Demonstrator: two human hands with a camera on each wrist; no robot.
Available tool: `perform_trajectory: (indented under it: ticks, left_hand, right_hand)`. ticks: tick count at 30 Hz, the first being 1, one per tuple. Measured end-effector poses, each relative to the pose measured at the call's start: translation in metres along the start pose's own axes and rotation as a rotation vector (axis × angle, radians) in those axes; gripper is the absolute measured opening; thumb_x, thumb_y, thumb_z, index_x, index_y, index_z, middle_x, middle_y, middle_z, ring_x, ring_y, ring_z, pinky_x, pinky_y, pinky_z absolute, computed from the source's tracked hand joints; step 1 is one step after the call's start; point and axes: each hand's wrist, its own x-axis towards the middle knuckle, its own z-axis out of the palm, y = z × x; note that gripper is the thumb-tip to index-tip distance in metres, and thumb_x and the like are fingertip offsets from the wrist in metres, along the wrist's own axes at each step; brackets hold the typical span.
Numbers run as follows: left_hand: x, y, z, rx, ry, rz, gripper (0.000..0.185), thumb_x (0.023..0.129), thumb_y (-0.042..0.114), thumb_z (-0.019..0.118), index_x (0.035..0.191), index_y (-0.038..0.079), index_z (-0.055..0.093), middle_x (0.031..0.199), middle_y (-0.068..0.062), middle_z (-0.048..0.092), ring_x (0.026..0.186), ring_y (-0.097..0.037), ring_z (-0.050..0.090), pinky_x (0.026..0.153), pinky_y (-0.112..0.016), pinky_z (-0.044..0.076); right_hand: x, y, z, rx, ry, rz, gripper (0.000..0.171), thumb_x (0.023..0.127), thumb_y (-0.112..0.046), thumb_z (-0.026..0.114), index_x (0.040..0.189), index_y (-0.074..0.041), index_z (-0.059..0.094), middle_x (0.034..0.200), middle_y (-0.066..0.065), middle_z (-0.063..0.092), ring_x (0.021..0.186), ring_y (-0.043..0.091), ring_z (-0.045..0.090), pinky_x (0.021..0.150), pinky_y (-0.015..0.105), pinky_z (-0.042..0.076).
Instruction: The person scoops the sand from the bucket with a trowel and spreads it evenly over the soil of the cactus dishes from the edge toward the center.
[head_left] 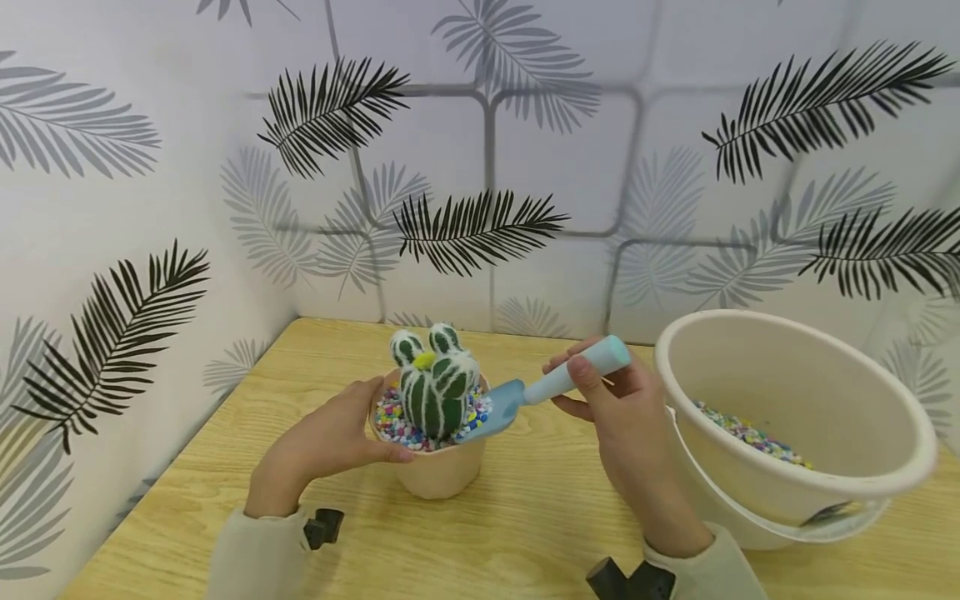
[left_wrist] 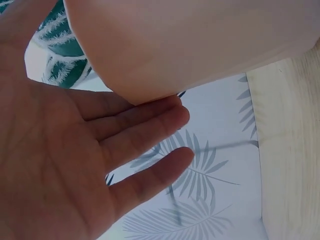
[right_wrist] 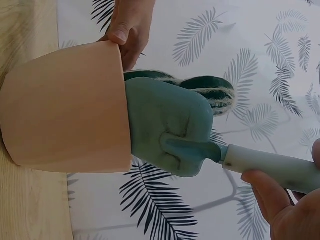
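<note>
Two hands work at a peach flowerpot (head_left: 438, 471) standing on the wooden counter (head_left: 525, 533), low and centre in the head view. The left hand (head_left: 330, 442) cups the pot's rim, fingers gently bent, thumb on top. The right hand (head_left: 622, 417) has its grip curled round the handle of a blue trowel (head_left: 525, 396), whose blade rests on coloured pebbles (head_left: 393, 425) beside a green cactus (head_left: 435, 383). At lower right sits a cream bucket (head_left: 787, 417).

A small staged hobby corner, not a real garden. Behind the wooden table (head_left: 525, 533) stand walls (head_left: 570, 167) papered with palm-leaf prints (meeting just behind the table's far-left corner).
</note>
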Motion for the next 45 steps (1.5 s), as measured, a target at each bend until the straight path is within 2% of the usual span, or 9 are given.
perform_trajectory:
  ticks: [4, 12, 16, 22, 24, 31, 35, 39, 45]
  left_hand:
    - [-0.001, 0.002, 0.001, 0.007, 0.005, 0.011, 0.099, 0.075, 0.048, 0.077, 0.148, 0.001, 0.029, 0.138, -0.023, 0.045, 0.128, -0.039, 0.042, 0.102, -0.055, 0.039]
    - [-0.002, -0.004, 0.001, -0.050, -0.032, 0.004, 0.104, 0.077, 0.048, 0.075, 0.150, -0.001, 0.019, 0.150, -0.025, 0.027, 0.137, -0.043, 0.031, 0.107, -0.058, 0.032]
    - [-0.001, -0.002, 0.001, -0.038, -0.025, 0.006, 0.102, 0.078, 0.047, 0.075, 0.151, 0.002, 0.019, 0.148, -0.026, 0.029, 0.135, -0.043, 0.034, 0.106, -0.058, 0.034]
    - [-0.003, 0.012, 0.000, -0.024, -0.026, -0.065, 0.103, 0.077, 0.050, 0.074, 0.152, 0.007, 0.018, 0.146, -0.028, 0.030, 0.133, -0.044, 0.037, 0.102, -0.060, 0.037]
    - [-0.003, 0.014, -0.001, -0.026, -0.037, -0.070, 0.103, 0.078, 0.051, 0.074, 0.152, 0.007, 0.017, 0.146, -0.029, 0.030, 0.133, -0.045, 0.036, 0.101, -0.060, 0.037]
    - [-0.005, -0.003, -0.004, -0.060, -0.059, 0.002, 0.099, 0.080, 0.045, 0.074, 0.152, 0.006, 0.019, 0.145, -0.027, 0.033, 0.133, -0.043, 0.036, 0.104, -0.058, 0.035]
    - [-0.005, -0.010, -0.004, -0.067, -0.066, 0.001, 0.098, 0.080, 0.046, 0.073, 0.153, 0.009, 0.018, 0.144, -0.026, 0.035, 0.132, -0.042, 0.038, 0.102, -0.058, 0.036]
    - [-0.005, -0.007, -0.003, -0.052, -0.063, -0.011, 0.099, 0.080, 0.047, 0.073, 0.152, 0.006, 0.018, 0.145, -0.027, 0.033, 0.133, -0.043, 0.037, 0.104, -0.058, 0.035]
    - [-0.004, 0.004, -0.002, -0.036, -0.041, -0.032, 0.103, 0.078, 0.047, 0.074, 0.148, -0.006, 0.020, 0.147, -0.031, 0.030, 0.136, -0.046, 0.031, 0.106, -0.058, 0.033]
  right_hand:
    - [-0.001, 0.004, 0.002, -0.016, 0.004, 0.010, 0.006, 0.094, -0.008, 0.058, 0.093, -0.012, 0.062, 0.089, 0.001, 0.069, 0.091, 0.017, 0.070, 0.075, 0.035, 0.058]
    - [0.000, -0.007, -0.003, 0.054, 0.018, -0.061, 0.010, 0.094, -0.006, 0.056, 0.092, -0.010, 0.065, 0.086, 0.001, 0.070, 0.086, 0.017, 0.071, 0.071, 0.034, 0.058]
    - [-0.001, -0.007, -0.001, 0.049, -0.011, -0.054, 0.009, 0.094, -0.006, 0.057, 0.092, -0.011, 0.065, 0.087, 0.001, 0.070, 0.088, 0.017, 0.070, 0.073, 0.034, 0.058]
    - [-0.001, -0.005, 0.003, -0.001, -0.018, -0.033, 0.008, 0.094, -0.005, 0.058, 0.093, -0.011, 0.064, 0.088, 0.001, 0.069, 0.090, 0.016, 0.070, 0.074, 0.035, 0.058]
    - [-0.001, -0.007, 0.001, 0.005, -0.008, -0.048, 0.008, 0.094, -0.006, 0.058, 0.092, -0.010, 0.064, 0.088, 0.001, 0.069, 0.089, 0.016, 0.070, 0.073, 0.035, 0.058]
    - [0.000, -0.016, -0.006, 0.041, 0.002, -0.097, 0.010, 0.094, -0.004, 0.056, 0.092, -0.007, 0.065, 0.087, 0.003, 0.070, 0.088, 0.018, 0.071, 0.071, 0.033, 0.058]
    - [0.000, -0.011, -0.001, 0.001, -0.023, -0.049, 0.009, 0.095, -0.006, 0.056, 0.092, -0.009, 0.064, 0.089, 0.001, 0.069, 0.090, 0.017, 0.070, 0.073, 0.034, 0.058]
    - [-0.002, -0.007, 0.003, -0.028, -0.028, -0.013, 0.005, 0.094, -0.009, 0.058, 0.094, -0.010, 0.063, 0.090, 0.000, 0.069, 0.091, 0.018, 0.069, 0.075, 0.035, 0.058]
    - [-0.002, -0.008, 0.001, 0.011, 0.020, -0.054, 0.007, 0.094, -0.007, 0.058, 0.093, -0.008, 0.064, 0.087, 0.002, 0.069, 0.087, 0.018, 0.070, 0.071, 0.034, 0.058]
